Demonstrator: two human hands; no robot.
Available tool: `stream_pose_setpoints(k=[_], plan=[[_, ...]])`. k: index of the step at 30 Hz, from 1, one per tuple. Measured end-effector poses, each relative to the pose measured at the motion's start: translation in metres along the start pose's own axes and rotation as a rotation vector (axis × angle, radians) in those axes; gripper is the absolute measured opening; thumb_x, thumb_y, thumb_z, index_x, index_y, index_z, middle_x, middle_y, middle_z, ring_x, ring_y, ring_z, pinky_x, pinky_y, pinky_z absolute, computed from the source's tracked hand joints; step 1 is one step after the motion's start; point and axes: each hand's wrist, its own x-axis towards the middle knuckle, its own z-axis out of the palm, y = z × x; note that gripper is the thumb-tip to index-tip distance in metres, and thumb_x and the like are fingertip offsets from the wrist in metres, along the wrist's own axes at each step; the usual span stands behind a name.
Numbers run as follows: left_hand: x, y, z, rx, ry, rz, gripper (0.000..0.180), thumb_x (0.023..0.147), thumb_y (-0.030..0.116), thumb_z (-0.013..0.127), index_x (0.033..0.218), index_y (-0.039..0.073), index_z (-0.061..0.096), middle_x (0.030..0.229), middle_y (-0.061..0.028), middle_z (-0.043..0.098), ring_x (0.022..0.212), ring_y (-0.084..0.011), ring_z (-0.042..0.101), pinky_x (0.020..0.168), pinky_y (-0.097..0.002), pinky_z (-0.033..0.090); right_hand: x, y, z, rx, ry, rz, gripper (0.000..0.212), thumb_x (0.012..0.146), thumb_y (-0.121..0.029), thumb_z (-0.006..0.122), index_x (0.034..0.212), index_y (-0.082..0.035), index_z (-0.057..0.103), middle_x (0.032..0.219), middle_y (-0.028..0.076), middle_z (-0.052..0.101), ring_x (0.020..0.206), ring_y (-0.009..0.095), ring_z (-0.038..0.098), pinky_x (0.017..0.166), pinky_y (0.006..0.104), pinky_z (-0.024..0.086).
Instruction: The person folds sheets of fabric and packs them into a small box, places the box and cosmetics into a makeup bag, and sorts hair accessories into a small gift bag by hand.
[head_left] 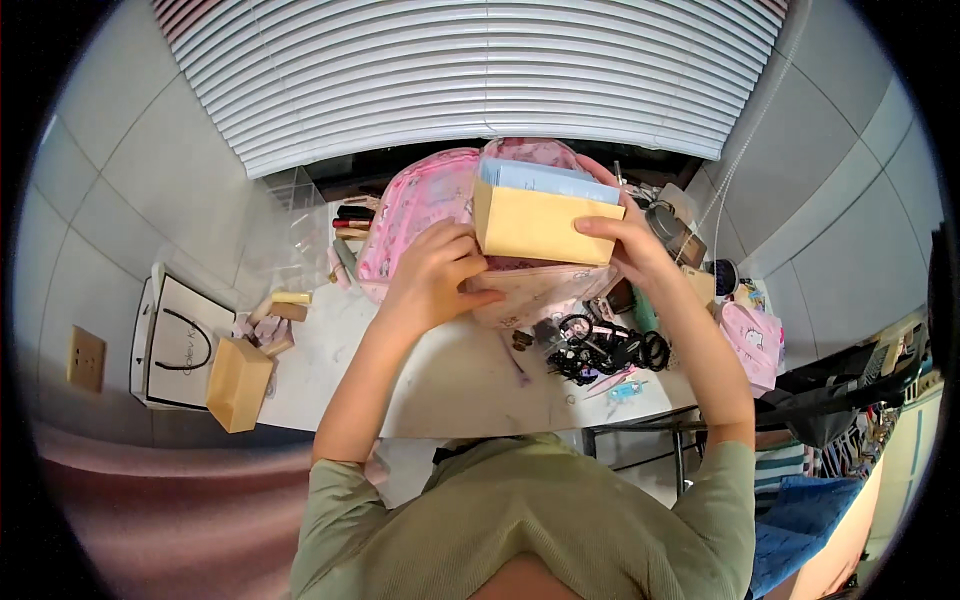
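A white table (450, 385) is filling the middle of the view, under closed window blinds (480, 75). On it a pink backpack (425, 200) is standing upright, with its opening facing up. A white paper bag with black handles (180, 345) is leaning at the left edge of the table, and a small tan box (238, 383) is sitting just beside it. A tangle of black hair ties and small items (600, 350) is lying on the right part of the table.

The person is holding a tan envelope (540, 228) at the mouth of the backpack, with light blue papers (545, 180) standing behind it. The right hand (630, 240) is pinching the right edge of the envelope, thumb in front and fingers behind. The left hand (435, 275) is curled and is resting against the front of the backpack, just below the left lower corner of the envelope; I cannot tell if it is really gripping the fabric.

The envelope is looking light and flat, rather stiff but easy to bend or crease. I think it is best to take it by the side edges, with both hands, so the papers are not sliding out. The backpack is soft and is probably folding in when it is pushed.
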Motion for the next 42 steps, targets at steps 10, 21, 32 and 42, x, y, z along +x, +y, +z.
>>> stream_pose_setpoints(k=[10,21,32,42], plan=[[0.001,0.001,0.002,0.049,0.069,0.039,0.036,0.052,0.024,0.088,0.074,0.005,0.066,0.088,-0.0071,0.06,0.1,-0.0291,0.059,0.087,-0.0435,0.049,0.024,-0.007,-0.012,-0.526,-0.232,-0.025,0.102,0.062,-0.006,0.086,0.151,-0.015,0.037,0.147,0.011,0.04,0.131,0.023,0.044,0.11,0.034,0.036],[0.0,0.003,0.005,-0.003,0.096,0.046,0.038,0.051,0.021,0.089,0.067,0.005,0.058,0.084,-0.0058,0.058,0.102,-0.0294,0.061,0.08,-0.0417,0.051,0.055,-0.011,-0.018,-1.197,-0.564,0.255,0.107,0.072,-0.041,0.081,0.154,-0.003,0.024,0.14,0.023,0.05,0.12,0.033,0.055,0.097,0.0371,0.046],[-0.001,0.002,0.002,0.027,0.114,0.006,0.032,0.055,0.021,0.086,0.066,0.006,0.06,0.083,-0.0054,0.058,0.1,-0.0275,0.061,0.089,-0.0431,0.049,0.06,0.02,-0.006,-1.447,-0.855,0.346,0.098,0.064,-0.035,0.083,0.144,0.0,0.039,0.129,0.023,0.058,0.117,0.031,0.059,0.097,0.0384,0.046],[0.006,0.02,-0.003,0.044,0.038,-0.084,0.036,0.058,0.018,0.084,0.091,0.01,0.072,0.096,-0.0043,0.065,0.107,-0.0282,0.059,0.098,-0.0453,0.045,-0.009,-0.08,-0.004,-1.205,-0.331,-0.389,0.037,0.093,-0.017,0.063,0.126,0.0,0.06,0.119,0.012,0.066,0.112,0.021,0.062,0.098,0.0333,0.047]])
